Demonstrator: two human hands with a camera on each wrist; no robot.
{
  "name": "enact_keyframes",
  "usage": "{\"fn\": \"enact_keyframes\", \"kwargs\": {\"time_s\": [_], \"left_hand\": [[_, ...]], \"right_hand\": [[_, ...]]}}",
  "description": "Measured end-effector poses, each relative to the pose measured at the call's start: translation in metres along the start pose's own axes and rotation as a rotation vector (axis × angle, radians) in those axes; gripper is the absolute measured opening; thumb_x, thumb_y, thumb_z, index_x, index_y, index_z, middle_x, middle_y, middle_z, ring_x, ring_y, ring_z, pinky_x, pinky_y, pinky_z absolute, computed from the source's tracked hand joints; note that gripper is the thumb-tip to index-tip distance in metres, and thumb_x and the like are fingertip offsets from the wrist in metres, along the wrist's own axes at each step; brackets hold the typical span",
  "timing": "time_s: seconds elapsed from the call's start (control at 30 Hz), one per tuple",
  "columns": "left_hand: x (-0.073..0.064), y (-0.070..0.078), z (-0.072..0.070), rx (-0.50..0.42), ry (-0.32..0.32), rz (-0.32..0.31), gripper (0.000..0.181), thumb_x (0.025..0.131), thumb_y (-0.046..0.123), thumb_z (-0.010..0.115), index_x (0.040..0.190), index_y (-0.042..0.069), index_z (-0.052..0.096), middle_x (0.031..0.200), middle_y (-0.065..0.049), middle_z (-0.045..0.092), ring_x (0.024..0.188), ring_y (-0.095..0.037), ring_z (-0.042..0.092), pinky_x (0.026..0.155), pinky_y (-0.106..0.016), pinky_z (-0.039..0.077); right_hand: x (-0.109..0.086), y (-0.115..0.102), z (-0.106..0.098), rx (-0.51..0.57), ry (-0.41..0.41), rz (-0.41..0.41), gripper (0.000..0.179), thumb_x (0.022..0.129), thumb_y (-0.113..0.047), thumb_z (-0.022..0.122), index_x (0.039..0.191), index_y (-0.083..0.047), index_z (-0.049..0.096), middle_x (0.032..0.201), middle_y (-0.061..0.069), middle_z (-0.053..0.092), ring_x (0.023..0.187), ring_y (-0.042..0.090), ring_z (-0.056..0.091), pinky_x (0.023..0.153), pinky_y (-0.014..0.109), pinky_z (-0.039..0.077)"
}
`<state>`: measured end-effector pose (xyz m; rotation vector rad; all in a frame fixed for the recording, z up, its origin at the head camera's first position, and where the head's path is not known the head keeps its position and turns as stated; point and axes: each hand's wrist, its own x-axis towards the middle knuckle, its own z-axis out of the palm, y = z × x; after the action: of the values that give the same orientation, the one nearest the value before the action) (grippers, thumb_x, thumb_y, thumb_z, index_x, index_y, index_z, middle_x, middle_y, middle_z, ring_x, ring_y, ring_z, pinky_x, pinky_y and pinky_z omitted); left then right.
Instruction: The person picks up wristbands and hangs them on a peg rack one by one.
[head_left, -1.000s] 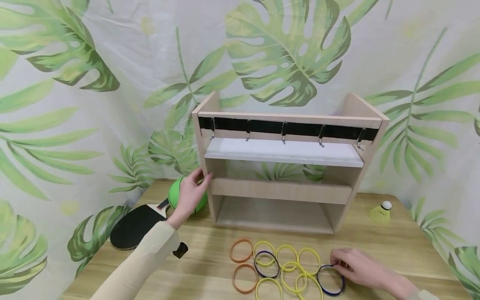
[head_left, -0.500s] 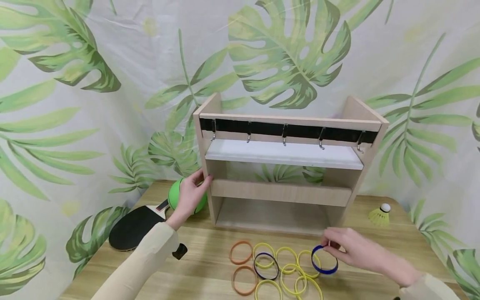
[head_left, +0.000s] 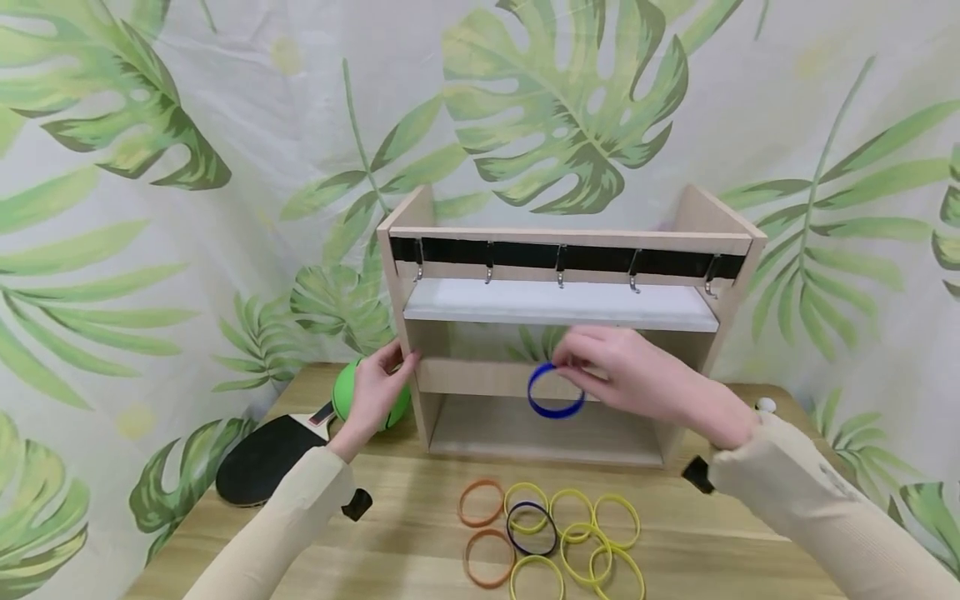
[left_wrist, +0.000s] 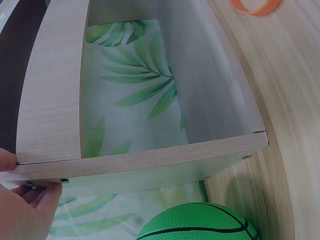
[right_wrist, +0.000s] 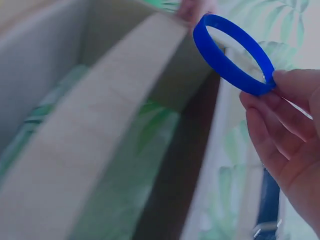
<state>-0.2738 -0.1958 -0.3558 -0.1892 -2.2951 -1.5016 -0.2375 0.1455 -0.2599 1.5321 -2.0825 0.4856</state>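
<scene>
Wooden table (head_left: 420,517), from my end
On it I see 2 orange bands (head_left: 491,586), 6 yellow bands (head_left: 617,497), 1 blue band (head_left: 534,554), paddle (head_left: 262,458), green ball (head_left: 347,390), shuttlecock (head_left: 766,405), shelf unit (head_left: 480,377).

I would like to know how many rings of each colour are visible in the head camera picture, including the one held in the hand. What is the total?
Yellow rings: 6
Orange rings: 2
Blue rings: 2 (1 in the right hand, 1 on the table)
Total: 10
</scene>
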Motion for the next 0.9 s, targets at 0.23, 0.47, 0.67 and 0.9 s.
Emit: {"fn": "enact_keyframes", "kwargs": {"time_s": [0.23, 0.47, 0.67, 0.9], "left_hand": [[0.003, -0.019, 0.001, 0.005, 0.003, 0.012, 0.038, 0.098, 0.014, 0.062, 0.133, 0.0, 0.061, 0.129, -0.023, 0.065, 0.121, -0.032, 0.064, 0.09, -0.013, 0.055], [0.008, -0.019, 0.0, -0.004, 0.001, 0.009, 0.038, 0.098, 0.013, 0.062, 0.133, -0.001, 0.061, 0.128, -0.024, 0.065, 0.121, -0.033, 0.064, 0.088, -0.011, 0.056], [0.011, -0.019, -0.001, 0.008, 0.003, -0.008, 0.037, 0.097, 0.012, 0.063, 0.131, -0.001, 0.063, 0.127, -0.024, 0.066, 0.121, -0.033, 0.064, 0.092, -0.021, 0.058], [0.008, -0.018, 0.0, -0.012, -0.01, -0.031, 0.038, 0.097, 0.012, 0.063, 0.133, 0.001, 0.062, 0.129, -0.022, 0.065, 0.123, -0.03, 0.063, 0.095, -0.027, 0.058]], "right_hand": [[0.067, -0.005, -0.006, -0.024, 0.112, -0.048, 0.008, 0.087, -0.003, 0.074, 0.091, -0.004, 0.066, 0.087, 0.005, 0.069, 0.078, 0.011, 0.068, 0.068, 0.02, 0.06], [0.12, -0.006, 0.0, -0.069, 0.16, -0.053, 0.005, 0.095, -0.005, 0.064, 0.09, -0.004, 0.065, 0.089, 0.006, 0.069, 0.081, 0.015, 0.066, 0.074, 0.023, 0.059], [0.151, -0.004, 0.012, -0.098, 0.129, -0.008, 0.008, 0.098, -0.007, 0.06, 0.091, -0.003, 0.064, 0.09, 0.006, 0.067, 0.077, 0.016, 0.06, 0.069, 0.025, 0.055], [0.165, 0.002, 0.03, -0.17, 0.053, 0.074, 0.013, 0.101, -0.008, 0.056, 0.091, -0.003, 0.062, 0.086, 0.007, 0.062, 0.077, 0.019, 0.056, 0.071, 0.027, 0.052]]}}
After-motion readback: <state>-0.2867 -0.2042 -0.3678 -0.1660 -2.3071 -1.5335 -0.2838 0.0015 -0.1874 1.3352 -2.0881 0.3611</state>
